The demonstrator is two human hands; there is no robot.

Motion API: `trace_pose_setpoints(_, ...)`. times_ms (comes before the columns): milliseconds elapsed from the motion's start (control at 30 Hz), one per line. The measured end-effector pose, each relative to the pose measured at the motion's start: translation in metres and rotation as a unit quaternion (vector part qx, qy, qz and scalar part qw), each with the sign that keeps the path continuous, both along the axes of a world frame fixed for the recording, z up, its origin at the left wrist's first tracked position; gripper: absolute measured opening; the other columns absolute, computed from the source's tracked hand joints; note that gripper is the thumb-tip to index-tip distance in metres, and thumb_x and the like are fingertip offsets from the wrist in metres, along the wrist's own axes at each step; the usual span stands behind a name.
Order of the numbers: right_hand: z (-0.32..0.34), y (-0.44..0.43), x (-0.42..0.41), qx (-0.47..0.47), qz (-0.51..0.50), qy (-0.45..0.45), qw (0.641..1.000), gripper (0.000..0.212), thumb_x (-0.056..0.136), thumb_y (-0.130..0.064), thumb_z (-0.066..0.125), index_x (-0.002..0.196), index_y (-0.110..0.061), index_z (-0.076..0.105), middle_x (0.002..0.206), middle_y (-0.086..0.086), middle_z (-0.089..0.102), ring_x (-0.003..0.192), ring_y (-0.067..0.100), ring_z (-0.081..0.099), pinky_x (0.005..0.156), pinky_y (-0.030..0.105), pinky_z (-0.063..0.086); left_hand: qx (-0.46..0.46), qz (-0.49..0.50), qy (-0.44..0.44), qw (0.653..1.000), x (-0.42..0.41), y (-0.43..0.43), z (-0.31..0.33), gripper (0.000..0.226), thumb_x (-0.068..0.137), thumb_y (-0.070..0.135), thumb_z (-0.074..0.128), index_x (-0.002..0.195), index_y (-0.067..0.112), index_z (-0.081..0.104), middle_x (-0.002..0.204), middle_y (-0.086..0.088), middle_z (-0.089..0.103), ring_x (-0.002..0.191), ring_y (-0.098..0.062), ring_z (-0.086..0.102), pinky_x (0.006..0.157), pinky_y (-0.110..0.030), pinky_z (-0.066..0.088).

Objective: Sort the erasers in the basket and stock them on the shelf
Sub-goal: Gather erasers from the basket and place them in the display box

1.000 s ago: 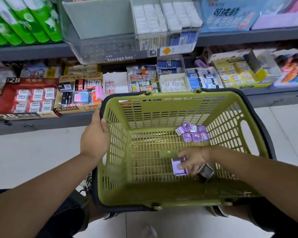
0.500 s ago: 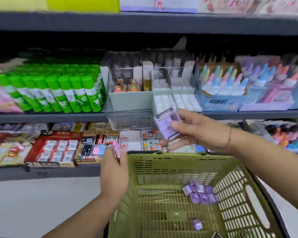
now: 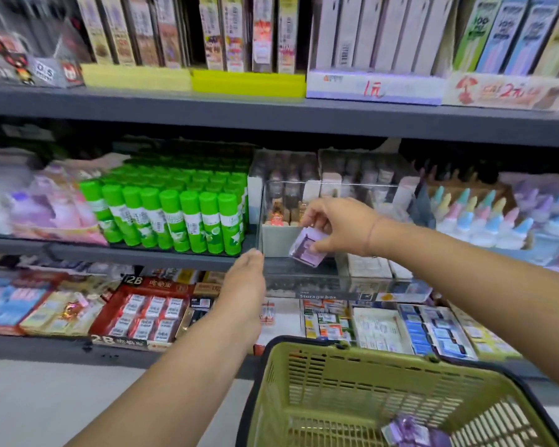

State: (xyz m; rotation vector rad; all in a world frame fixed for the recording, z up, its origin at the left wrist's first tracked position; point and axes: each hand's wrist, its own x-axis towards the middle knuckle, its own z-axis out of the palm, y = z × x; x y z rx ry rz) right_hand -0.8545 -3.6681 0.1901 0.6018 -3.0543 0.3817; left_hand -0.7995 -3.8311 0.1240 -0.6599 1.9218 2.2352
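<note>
Right hand (image 3: pixel 339 227): thumb and curled fingers pinch a purple eraser (image 3: pixel 305 251) by its upper end.
Eraser: tilted, low inside the clear box (image 3: pixel 320 283) on the middle shelf (image 3: pixel 142 256), towards the left half; whether it touches the floor of the box I cannot tell.
Left hand: the left hand (image 3: pixel 244 285) holds nothing, fingers straight and pressed together, tips at the near left corner of the box (contact likely, not certain).
Basket (image 3: pixel 352 348): near, at the bottom right, with other erasers (image 3: pixel 407 432) lying in it, so sorting looks far from done.
Step, as I judge it: setting this eraser down in the box.
Risk, tilt: let go at this angle, the eraser may land askew or on its edge and spoil any neat row to be built beside it.
Risk, box: its near wall overhangs the shelf edge; a downward press from the right hand, or a nudge from the left, could slide or tip it towards the basket.
Risk, neighbours: the glue sticks (image 3: pixel 175 217) stand just left of the box; a left hand that slips sideways could knock the near ones over.
Risk, sorting: the box sides are clear and the picture is blurred, so a wrong slot is easy to pick.
Guard: steady the corner, lower flat, release late.
</note>
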Motion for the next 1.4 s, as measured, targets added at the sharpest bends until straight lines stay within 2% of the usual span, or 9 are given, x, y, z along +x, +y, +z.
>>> trace_pose_setpoints(167,-0.005,0.017,-0.002,0.080,-0.007,0.037,0.996,0.033,0.079,-0.025,0.072,0.111,-0.024,0.065,0.106,-0.005,0.066,0.097,0.016,0.058,0.084,0.028,0.047,0.049,-0.003,-0.060,0.997,0.000,0.002,-0.005,0.034,0.103,0.033,0.036,0.135,0.030,0.045,0.139,-0.002,0.045,0.115,-0.028,0.050,0.088,-0.043,0.043)
trace_pose_setpoints(300,-0.015,0.016,-0.002,0.126,0.003,0.076,0.989,0.032,0.080,-0.031,0.070,0.111,-0.024,0.063,0.109,-0.004,0.058,0.106,0.018,0.052,0.084,0.028,0.042,0.091,0.004,-0.071,0.993,-0.001,0.002,-0.006,0.031,0.103,0.030,0.039,0.134,0.029,0.045,0.141,-0.009,0.042,0.105,-0.031,0.052,0.085,-0.041,0.050)
trace_pose_setpoints(400,-0.023,0.014,-0.001,0.148,0.001,0.111,0.983,0.030,0.079,-0.034,0.070,0.106,-0.024,0.063,0.105,-0.002,0.057,0.102,0.019,0.053,0.087,0.033,0.043,0.107,0.010,-0.072,0.992,-0.001,0.000,-0.005,0.021,0.102,0.029,0.041,0.122,0.030,0.049,0.141,-0.011,0.043,0.106,-0.033,0.052,0.085,-0.040,0.050)
trace_pose_setpoints(533,-0.028,0.014,0.001,0.098,-0.039,0.131,0.986,0.031,0.075,-0.028,0.074,0.089,-0.025,0.047,0.086,-0.007,0.049,0.086,0.021,0.056,0.073,0.029,0.039,0.109,0.012,-0.076,0.991,0.000,0.000,-0.005,0.013,0.102,0.028,0.042,0.113,0.031,0.049,0.141,-0.010,0.043,0.109,-0.033,0.053,0.086,-0.041,0.050)
trace_pose_setpoints(733,-0.025,0.015,-0.003,0.101,-0.046,0.094,0.989,0.024,0.076,-0.027,0.074,0.082,-0.027,0.051,0.088,-0.008,0.047,0.081,0.017,0.053,0.071,0.027,0.039,0.117,0.013,-0.079,0.990,-0.001,0.000,-0.004,0.016,0.103,0.027,0.042,0.116,0.030,0.049,0.141,-0.012,0.044,0.108,-0.034,0.052,0.091,-0.043,0.049)
trace_pose_setpoints(933,-0.025,0.018,-0.001,0.104,0.016,0.087,0.991,0.029,0.077,-0.026,0.073,0.103,-0.022,0.060,0.100,-0.004,0.051,0.098,0.018,0.052,0.084,0.032,0.044,0.110,0.015,-0.083,0.990,0.000,0.001,-0.003,0.013,0.102,0.028,0.042,0.112,0.029,0.050,0.139,-0.013,0.047,0.111,-0.035,0.054,0.089,-0.042,0.049)
trace_pose_setpoints(1033,-0.026,0.014,-0.001,0.123,0.046,0.077,0.988,0.038,0.080,-0.026,0.071,0.116,-0.023,0.059,0.111,-0.003,0.050,0.101,0.017,0.050,0.077,0.026,0.036,0.105,0.018,-0.083,0.991,0.000,0.001,-0.003,0.012,0.102,0.029,0.042,0.112,0.028,0.050,0.136,-0.013,0.049,0.111,-0.035,0.055,0.088,-0.040,0.049)
trace_pose_setpoints(1233,-0.021,0.003,-0.005,0.113,0.023,0.048,0.992,0.032,0.079,-0.021,0.070,0.110,-0.019,0.062,0.096,-0.005,0.045,0.087,0.015,0.048,0.070,0.024,0.035,0.106,0.019,-0.085,0.991,0.001,0.002,-0.001,0.011,0.102,0.028,0.043,0.110,0.028,0.051,0.134,-0.013,0.050,0.111,-0.034,0.056,0.090,-0.041,0.049)
trace_pose_setpoints(1400,-0.019,0.002,-0.005,0.150,0.043,0.037,0.987,0.033,0.079,-0.024,0.071,0.109,-0.020,0.059,0.107,-0.001,0.056,0.095,0.018,0.054,0.075,0.029,0.046,0.102,0.014,-0.084,0.991,0.001,0.002,-0.002,0.009,0.102,0.028,0.043,0.109,0.028,0.049,0.120,-0.006,0.049,0.105,-0.031,0.055,0.092,-0.041,0.049)
